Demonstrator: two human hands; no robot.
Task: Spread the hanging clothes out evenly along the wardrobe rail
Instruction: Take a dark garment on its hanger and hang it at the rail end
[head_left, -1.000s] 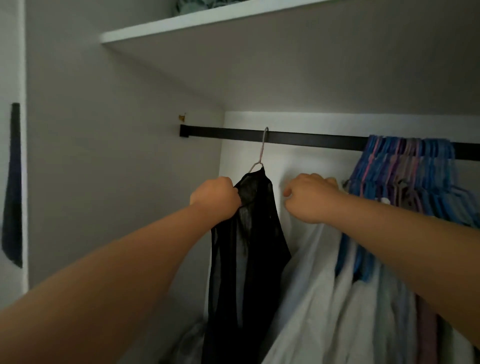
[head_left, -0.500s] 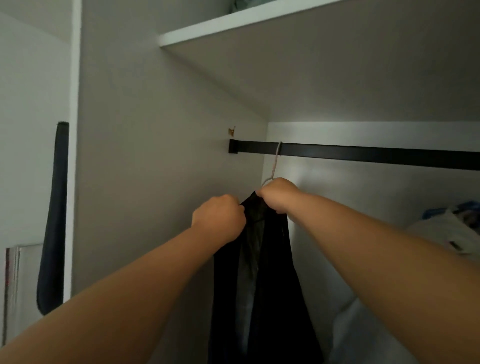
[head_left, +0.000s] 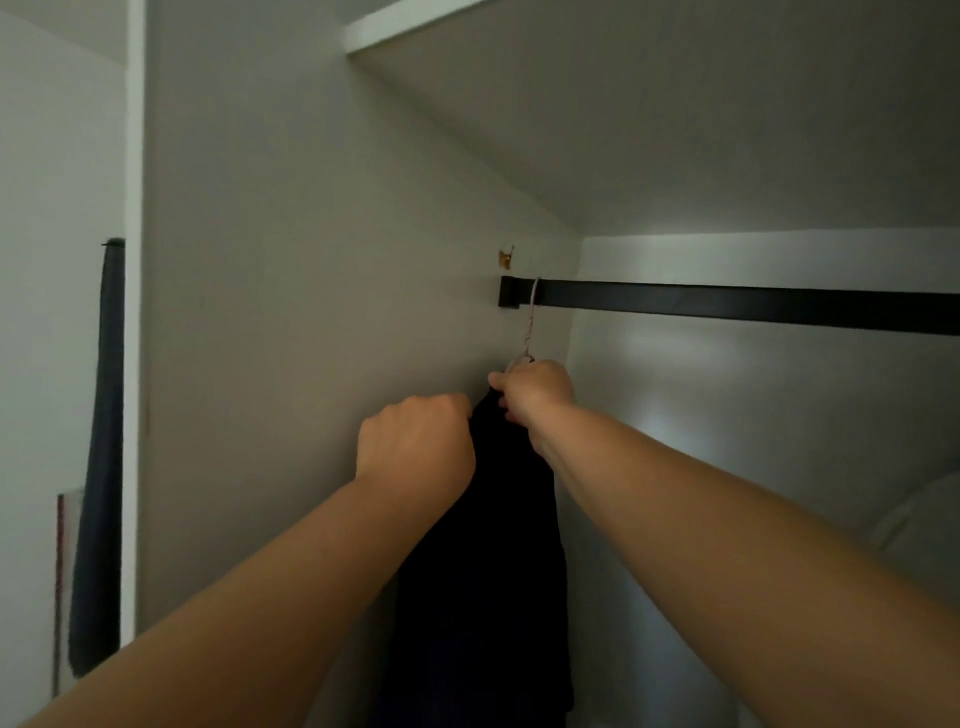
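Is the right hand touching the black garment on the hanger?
Touching. In the head view the right hand is closed on the top of the black garment, just below the hanger's hook.

The wardrobe's left side panel (head_left: 311, 312) is a plain pale grey board, dim and unlit, and everything else lies around it. Above it, a white-edged shelf (head_left: 405, 23) juts out, its underside sloping away in shadow to the right. To the panel's right, the back wall (head_left: 753, 415) is white and carries a soft bright patch of light. On the panel's far edge sits a small brass fitting (head_left: 506, 258). Left of the panel, past its white front edge, stands a pale room wall (head_left: 47, 260) with a dark strip of cloth (head_left: 101, 457) hanging flat against it.
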